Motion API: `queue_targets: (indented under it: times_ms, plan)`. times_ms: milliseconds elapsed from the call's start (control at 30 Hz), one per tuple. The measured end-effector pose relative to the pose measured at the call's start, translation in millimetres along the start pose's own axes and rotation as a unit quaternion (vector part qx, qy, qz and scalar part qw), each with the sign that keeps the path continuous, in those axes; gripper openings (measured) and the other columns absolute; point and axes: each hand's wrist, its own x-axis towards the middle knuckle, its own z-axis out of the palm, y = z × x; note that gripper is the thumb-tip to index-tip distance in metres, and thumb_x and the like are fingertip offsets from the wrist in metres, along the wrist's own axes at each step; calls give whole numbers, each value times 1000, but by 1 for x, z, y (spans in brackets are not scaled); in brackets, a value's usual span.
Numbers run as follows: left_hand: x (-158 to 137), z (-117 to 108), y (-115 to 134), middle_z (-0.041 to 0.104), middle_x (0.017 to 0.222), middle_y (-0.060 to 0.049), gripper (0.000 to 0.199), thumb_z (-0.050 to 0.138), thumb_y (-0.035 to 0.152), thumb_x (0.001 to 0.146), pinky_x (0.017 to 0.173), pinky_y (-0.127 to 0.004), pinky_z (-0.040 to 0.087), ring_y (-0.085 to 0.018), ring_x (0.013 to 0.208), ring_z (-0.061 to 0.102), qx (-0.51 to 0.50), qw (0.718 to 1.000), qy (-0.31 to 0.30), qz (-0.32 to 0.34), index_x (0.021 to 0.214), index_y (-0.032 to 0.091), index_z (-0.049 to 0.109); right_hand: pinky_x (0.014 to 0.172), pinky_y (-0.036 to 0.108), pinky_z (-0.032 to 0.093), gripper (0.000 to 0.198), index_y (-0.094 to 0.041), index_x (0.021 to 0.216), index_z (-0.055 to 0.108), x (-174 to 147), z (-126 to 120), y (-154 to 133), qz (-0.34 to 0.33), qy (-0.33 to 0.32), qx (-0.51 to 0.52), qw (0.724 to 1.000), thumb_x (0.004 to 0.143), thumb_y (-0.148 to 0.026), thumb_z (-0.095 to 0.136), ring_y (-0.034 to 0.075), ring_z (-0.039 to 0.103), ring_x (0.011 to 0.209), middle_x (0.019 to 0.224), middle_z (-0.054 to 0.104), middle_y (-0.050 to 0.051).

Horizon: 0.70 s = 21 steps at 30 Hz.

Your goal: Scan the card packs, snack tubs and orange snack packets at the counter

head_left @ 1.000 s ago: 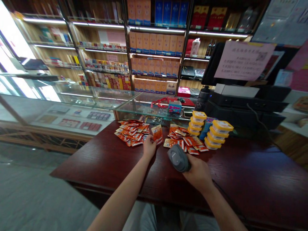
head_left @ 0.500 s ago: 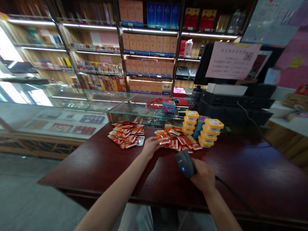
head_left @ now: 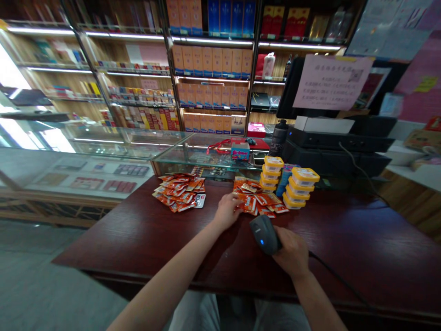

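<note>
My right hand (head_left: 292, 252) is wrapped around a dark barcode scanner (head_left: 264, 234) with a blue light, held low over the front of the desk. Its head points toward a loose pile of orange snack packets (head_left: 257, 198). At that pile's left edge is my left hand (head_left: 228, 212), palm down. Its fingertips touch an orange packet, with the thumb apart from the fingers; the hand covers part of the packets beneath. A second pile of orange snack packets (head_left: 181, 192) lies to the left, one packet showing its silvery back.
Yellow-lidded tubs stand in a left stack (head_left: 271, 174) and a right stack (head_left: 299, 187) behind the packets, with blue packages (head_left: 284, 179) between. A scanner cable (head_left: 339, 280) crosses the desk (head_left: 144, 239). A glass display case (head_left: 179, 149) and a monitor (head_left: 292, 87) stand beyond.
My left hand has moved right, from a packet at the right pile's left edge further onto the pile. That packet no longer shows there. My right hand and the scanner stay nearly still.
</note>
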Motion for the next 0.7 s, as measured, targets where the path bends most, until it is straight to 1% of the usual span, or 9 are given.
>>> queue_targets:
  times_ms: [33, 100, 233, 333, 433, 500, 600, 700]
  plan:
    - [-1, 2, 0, 62, 111, -9, 28, 67, 20, 74, 100, -42, 39, -27, 110, 53, 10, 1000, -18, 18, 101, 27, 72, 65, 29, 44, 20, -17, 93, 63, -1, 1, 2, -10, -2, -1, 1000, 76, -19, 53, 20, 63, 70, 81, 70, 7]
    - [-4, 9, 1, 59, 119, -10, 31, 65, 22, 77, 102, -45, 37, -28, 115, 49, 25, 999, -39, 26, 107, 28, 71, 65, 28, 44, 20, -17, 94, 63, -2, 3, 6, -26, -2, -6, 1000, 76, -19, 54, 20, 64, 70, 83, 70, 7]
    - [-7, 20, 1, 52, 128, -11, 40, 66, 25, 76, 105, -47, 35, -31, 123, 42, 54, 997, -38, 26, 116, 27, 66, 65, 28, 44, 24, -17, 96, 62, -4, 5, 10, -40, 1, -15, 999, 73, -18, 54, 20, 64, 70, 85, 71, 8]
    - [-10, 19, -3, 50, 129, -11, 46, 67, 26, 76, 107, -47, 33, -30, 125, 40, 54, 997, -33, 41, 122, 27, 61, 63, 28, 44, 25, -17, 97, 62, -5, 4, 9, -50, 7, -15, 999, 73, -19, 54, 20, 65, 70, 84, 71, 8]
    - [-13, 8, -14, 50, 127, -10, 44, 63, 24, 78, 106, -47, 33, -28, 125, 39, 54, 997, -11, 46, 122, 28, 60, 64, 28, 44, 25, -17, 96, 63, -5, 3, 6, -35, 5, -10, 999, 73, -17, 52, 20, 65, 70, 84, 71, 7]
    - [-14, -3, -23, 52, 124, -10, 38, 59, 23, 80, 105, -46, 35, -27, 122, 41, 64, 997, 13, 30, 118, 26, 62, 65, 29, 44, 26, -17, 95, 63, -6, 2, 3, -19, 3, -8, 1000, 73, -15, 49, 20, 64, 71, 85, 71, 8]
    - [-16, -23, -35, 55, 116, -10, 28, 55, 20, 82, 101, -43, 37, -26, 114, 45, 102, 993, 51, -8, 108, 23, 66, 67, 30, 44, 26, -17, 95, 63, -6, 0, 0, -12, -1, -10, 1000, 74, -16, 48, 21, 64, 73, 86, 71, 9]
    - [-19, -42, -42, 55, 111, -12, 19, 56, 22, 82, 97, -43, 36, -29, 111, 46, 191, 974, 99, -73, 98, 21, 66, 66, 30, 44, 24, -17, 94, 63, -5, -1, -1, -22, 0, -7, 1000, 75, -16, 48, 21, 64, 72, 84, 71, 9]
